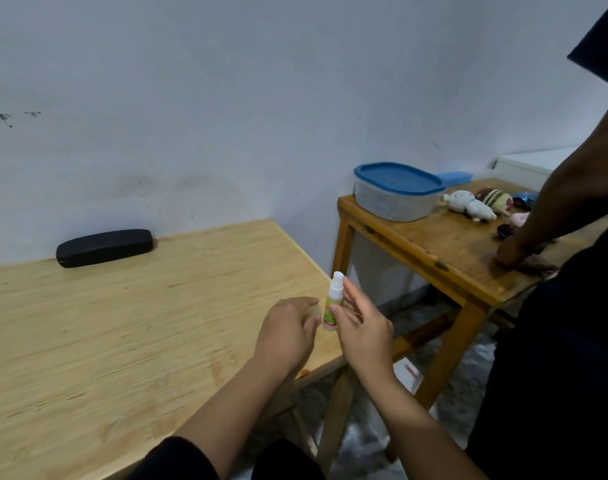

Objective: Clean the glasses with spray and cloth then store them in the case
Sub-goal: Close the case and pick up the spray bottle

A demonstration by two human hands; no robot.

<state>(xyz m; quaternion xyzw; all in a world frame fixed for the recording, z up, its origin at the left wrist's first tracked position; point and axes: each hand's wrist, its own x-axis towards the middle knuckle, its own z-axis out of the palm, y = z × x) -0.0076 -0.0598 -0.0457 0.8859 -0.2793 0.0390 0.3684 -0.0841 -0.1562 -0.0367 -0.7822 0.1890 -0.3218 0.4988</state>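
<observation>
Spray bottle [332, 303] standing at the counter's [122, 341] right edge, right hand [361, 327] touching it, left hand [288, 330] just beside; black case [104, 247] at the far edge.

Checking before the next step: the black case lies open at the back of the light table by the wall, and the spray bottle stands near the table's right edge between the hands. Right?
Not quite. The head view shows the case shut, not open. The rest holds: it lies at the back of the table by the wall, and the spray bottle stands near the right edge between the left hand and right hand.

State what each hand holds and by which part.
The right hand touches the spray bottle at its labelled body with thumb and fingers, though a firm grip cannot be told. The left hand holds nothing.
</observation>
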